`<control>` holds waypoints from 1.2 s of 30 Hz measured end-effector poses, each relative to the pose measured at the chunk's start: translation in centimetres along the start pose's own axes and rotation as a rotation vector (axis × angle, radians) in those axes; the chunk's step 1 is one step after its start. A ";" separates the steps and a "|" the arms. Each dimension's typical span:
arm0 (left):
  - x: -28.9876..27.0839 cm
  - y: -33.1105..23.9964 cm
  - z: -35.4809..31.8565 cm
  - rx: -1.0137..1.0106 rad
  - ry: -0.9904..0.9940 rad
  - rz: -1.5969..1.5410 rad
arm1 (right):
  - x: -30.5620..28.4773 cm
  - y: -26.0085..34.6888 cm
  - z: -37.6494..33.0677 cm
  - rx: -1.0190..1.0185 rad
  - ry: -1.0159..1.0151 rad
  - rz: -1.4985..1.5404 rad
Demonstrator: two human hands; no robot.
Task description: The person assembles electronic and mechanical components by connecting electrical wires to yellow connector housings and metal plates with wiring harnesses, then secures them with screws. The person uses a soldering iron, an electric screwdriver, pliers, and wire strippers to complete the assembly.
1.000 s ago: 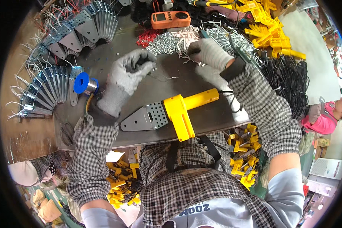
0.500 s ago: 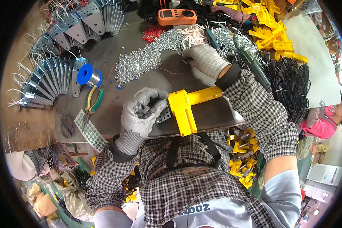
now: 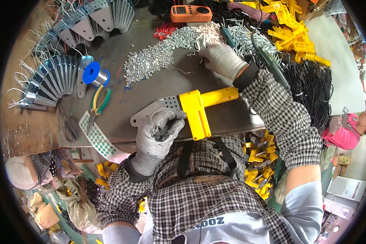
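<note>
A yellow plastic housing (image 3: 197, 118) with a handle-like arm lies near the table's front edge. From its left side runs a grey metal plate (image 3: 152, 110) with rows of small holes. My left hand (image 3: 158, 132), in a grey glove, has curled fingers, their tips against the housing beside the plate's near edge. My right hand (image 3: 223, 61), in a pale glove, is at the near edge of a pile of small rivet-like pins (image 3: 207, 34). Its fingertips are pinched together, and whatever is between them is too small to name. Left of it spread many small shiny metal pieces (image 3: 146, 67).
An orange meter (image 3: 191, 14) stands at the back. Leftward are a solder spool (image 3: 95, 76), pliers (image 3: 99, 101), scissors (image 3: 70, 128), a dotted sticker strip (image 3: 98, 137) and rows of wired metal plates (image 3: 57, 81). Black cables (image 3: 307, 87) and yellow housings (image 3: 290, 34) are heaped right.
My left hand has moved down and nearer to me, uncovering the metal plate left of the housing. My right hand has shifted slightly nearer to me. The housing has moved a little.
</note>
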State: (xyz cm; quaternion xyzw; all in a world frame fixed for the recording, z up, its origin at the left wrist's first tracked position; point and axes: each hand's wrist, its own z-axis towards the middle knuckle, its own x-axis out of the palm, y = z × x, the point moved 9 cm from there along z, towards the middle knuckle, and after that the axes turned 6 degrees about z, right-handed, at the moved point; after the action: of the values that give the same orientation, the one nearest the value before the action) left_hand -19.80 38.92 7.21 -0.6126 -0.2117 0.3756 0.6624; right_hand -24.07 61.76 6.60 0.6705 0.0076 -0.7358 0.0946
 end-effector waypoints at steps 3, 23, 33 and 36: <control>0.7 -1.4 -1.0 0.162 0.042 0.249 | -3.0 -0.5 -1.4 0.192 -0.176 0.506; 3.3 0.1 -3.2 0.022 0.096 0.301 | -4.2 6.5 -7.5 0.338 -0.365 0.926; 4.1 2.4 -3.8 -0.182 0.099 0.049 | -2.7 8.2 -4.2 0.011 -0.245 0.632; 4.0 1.7 -3.5 -0.179 0.127 0.086 | -1.9 7.2 -4.1 0.166 -0.018 0.824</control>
State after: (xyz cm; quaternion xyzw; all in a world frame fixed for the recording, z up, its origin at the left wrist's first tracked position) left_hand -15.08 39.56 4.26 -0.7005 -0.1754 0.3437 0.6004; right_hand -18.75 55.46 8.94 0.6162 -0.3215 -0.6406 0.3265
